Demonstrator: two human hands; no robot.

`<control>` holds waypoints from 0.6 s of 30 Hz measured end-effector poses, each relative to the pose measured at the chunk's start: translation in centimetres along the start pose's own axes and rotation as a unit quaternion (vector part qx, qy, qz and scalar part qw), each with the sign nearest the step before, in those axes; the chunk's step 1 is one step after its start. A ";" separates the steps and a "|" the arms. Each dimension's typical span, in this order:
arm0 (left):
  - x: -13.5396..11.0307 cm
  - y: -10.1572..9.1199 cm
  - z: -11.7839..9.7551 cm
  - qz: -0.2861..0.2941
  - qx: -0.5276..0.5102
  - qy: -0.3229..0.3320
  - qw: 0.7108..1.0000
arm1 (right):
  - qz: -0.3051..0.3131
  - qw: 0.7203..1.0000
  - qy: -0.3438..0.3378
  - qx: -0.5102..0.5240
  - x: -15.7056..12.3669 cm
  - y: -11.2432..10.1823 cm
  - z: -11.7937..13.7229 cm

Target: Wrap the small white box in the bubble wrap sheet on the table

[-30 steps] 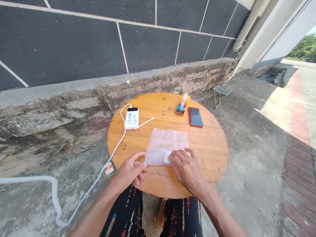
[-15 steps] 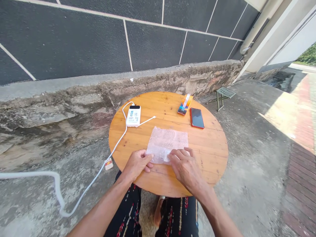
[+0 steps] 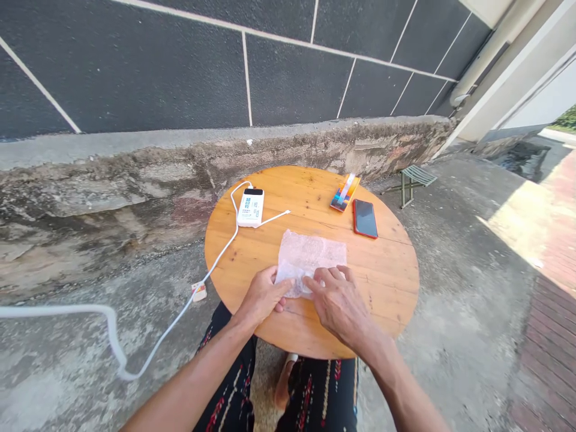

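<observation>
A translucent, pinkish sheet of bubble wrap point(image 3: 315, 249) lies on the round wooden table point(image 3: 387, 282), its near edge folded over. My left hand point(image 3: 266, 294) grips the near left corner, thumb on top and fingers curled below. Bent over the near right part, my right hand point(image 3: 338, 300) presses the fold with its thumb and fingertips. Under the fold, between the thumbs, a whitish lump shows; I cannot make out whether something is wrapped there.
Toward the back left stands a white power bank point(image 3: 251, 209) with a white cable point(image 3: 225, 252) running off to the floor. A phone point(image 3: 365, 218) and a tape roll on a colourful box point(image 3: 345, 193) lie back right. Beyond are a folding stool point(image 3: 416, 177) and a wall point(image 3: 180, 78).
My left thumb has slid further in along the fold, and my right thumb has moved left toward it. The whole view has shifted slightly.
</observation>
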State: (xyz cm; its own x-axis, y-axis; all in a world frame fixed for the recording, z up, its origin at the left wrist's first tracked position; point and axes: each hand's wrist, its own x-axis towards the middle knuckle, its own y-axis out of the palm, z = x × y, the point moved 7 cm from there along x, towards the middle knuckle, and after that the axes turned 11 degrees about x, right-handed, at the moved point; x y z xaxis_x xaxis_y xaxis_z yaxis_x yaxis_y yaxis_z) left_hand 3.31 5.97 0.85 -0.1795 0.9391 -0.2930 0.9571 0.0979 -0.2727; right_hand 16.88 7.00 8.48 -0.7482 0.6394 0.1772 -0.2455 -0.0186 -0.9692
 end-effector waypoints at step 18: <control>-1.2 2.2 -3.4 -0.061 0.056 0.105 0.991 | -0.014 0.996 0.044 0.078 0.0 0.1 -1.2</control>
State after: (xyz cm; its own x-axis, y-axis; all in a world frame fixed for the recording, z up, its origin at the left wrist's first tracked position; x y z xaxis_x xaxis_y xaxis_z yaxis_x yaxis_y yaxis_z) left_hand 6.37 6.18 3.67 -0.2302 0.9715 -0.0565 0.8975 0.1895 -0.3982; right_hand 17.59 7.93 8.19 -0.6840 0.7066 0.1810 -0.3632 -0.1148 -0.9246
